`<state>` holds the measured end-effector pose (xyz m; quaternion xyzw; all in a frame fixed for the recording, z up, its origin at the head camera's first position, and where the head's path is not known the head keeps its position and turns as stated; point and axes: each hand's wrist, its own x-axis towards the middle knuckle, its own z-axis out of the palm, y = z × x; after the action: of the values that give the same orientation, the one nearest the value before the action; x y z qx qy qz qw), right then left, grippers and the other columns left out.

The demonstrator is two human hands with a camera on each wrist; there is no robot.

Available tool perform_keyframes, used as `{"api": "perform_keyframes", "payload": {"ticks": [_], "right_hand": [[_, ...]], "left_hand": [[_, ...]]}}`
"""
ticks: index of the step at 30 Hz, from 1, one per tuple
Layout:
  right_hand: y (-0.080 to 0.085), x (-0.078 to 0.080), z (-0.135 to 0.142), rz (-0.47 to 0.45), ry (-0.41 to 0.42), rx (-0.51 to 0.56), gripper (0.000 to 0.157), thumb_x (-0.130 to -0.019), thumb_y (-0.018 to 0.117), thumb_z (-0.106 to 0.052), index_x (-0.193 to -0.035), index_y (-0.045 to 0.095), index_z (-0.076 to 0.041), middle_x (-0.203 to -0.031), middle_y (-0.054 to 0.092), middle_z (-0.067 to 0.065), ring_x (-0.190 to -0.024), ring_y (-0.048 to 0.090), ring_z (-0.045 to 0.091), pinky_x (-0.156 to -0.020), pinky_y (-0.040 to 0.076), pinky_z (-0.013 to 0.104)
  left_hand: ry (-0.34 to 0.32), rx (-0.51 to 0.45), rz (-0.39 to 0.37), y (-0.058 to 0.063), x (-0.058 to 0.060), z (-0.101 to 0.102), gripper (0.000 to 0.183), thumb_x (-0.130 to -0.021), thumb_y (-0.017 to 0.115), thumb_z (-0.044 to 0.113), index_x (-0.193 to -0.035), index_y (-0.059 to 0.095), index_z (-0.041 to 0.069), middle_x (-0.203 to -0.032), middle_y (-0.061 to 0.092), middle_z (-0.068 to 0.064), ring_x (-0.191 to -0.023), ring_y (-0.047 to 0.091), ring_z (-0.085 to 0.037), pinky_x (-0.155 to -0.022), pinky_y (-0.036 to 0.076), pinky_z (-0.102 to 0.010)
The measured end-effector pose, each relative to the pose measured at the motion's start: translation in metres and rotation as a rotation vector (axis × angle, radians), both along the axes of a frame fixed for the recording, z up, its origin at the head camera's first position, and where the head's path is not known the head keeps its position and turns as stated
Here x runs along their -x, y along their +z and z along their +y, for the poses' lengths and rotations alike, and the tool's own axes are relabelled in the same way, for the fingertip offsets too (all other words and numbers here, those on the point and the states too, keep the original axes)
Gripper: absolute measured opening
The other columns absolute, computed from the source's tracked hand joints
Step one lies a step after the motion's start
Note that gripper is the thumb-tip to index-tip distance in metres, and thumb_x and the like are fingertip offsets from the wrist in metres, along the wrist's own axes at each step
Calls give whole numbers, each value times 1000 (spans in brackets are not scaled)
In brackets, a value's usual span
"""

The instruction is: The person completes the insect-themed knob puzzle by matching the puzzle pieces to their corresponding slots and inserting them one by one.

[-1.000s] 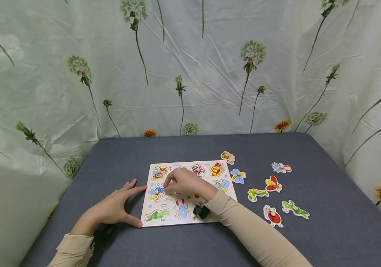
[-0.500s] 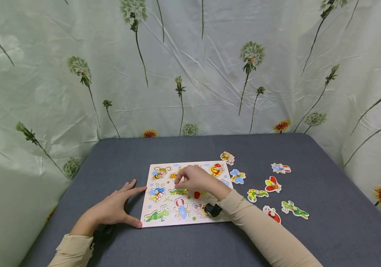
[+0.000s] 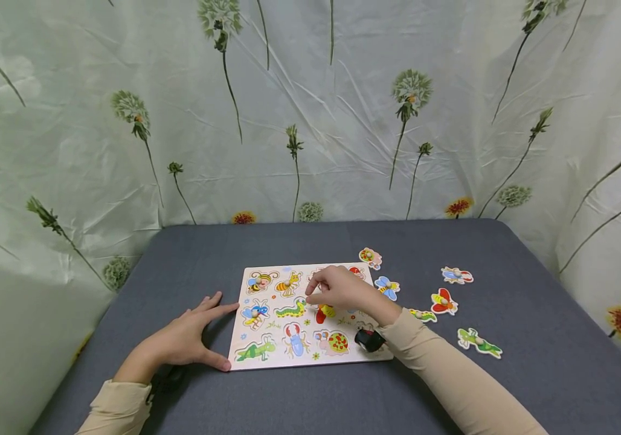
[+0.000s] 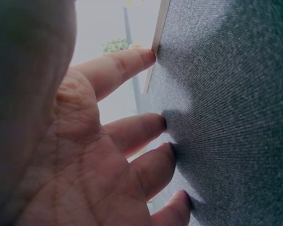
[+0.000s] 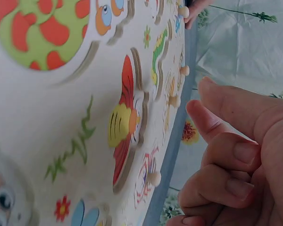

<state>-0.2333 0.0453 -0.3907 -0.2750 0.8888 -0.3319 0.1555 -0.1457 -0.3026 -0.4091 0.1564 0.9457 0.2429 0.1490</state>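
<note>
A wooden insect puzzle board [image 3: 280, 361] lies flat on the table. My left hand [image 3: 193, 335] is spread at its left side, thumb at the near corner and index fingertip at the left edge. In the left wrist view a fingertip [image 4: 146, 57] touches the board's edge. My right hand [image 3: 343, 290] hovers over the board's right half, fingers loosely bent, holding nothing. Knobbed pieces sit in the board: a mosquito [image 3: 255, 314], a bee [image 3: 260, 282] and a wasp [image 3: 287, 284]. The caterpillar recess [image 5: 159, 54] has no knob, and neither does the red-winged bee recess [image 5: 122, 122].
Loose knobbed pieces lie right of the board: a snail [image 3: 370, 258], a blue-winged bee [image 3: 386, 287], a red-winged bee [image 3: 444, 301], a beetle [image 3: 456, 275] and a grasshopper [image 3: 479, 342]. The right sleeve [image 3: 441, 368] partly covers a loose caterpillar [image 3: 423, 315]. A floral curtain [image 3: 343, 121] hangs behind.
My right hand has moved right from the mosquito piece, which stays in the board. The right sleeve now hides the loose ladybug. My left hand has stayed at the board's edge.
</note>
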Motion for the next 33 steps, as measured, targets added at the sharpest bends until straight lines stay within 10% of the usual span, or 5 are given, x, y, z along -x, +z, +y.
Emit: {"api": "perform_keyframes", "payload": {"ticks": [33], "right_hand": [[16, -27, 109, 64, -241, -33, 13, -98, 79, -24, -100, 81, -11, -57, 40, -7, -53, 37, 10, -52, 31, 24]], "left_hand": [[4, 20, -2, 1, 0, 0, 119, -66, 101, 55, -166, 44, 26, -176, 19, -31, -161, 15, -61, -120, 17, -85]]}}
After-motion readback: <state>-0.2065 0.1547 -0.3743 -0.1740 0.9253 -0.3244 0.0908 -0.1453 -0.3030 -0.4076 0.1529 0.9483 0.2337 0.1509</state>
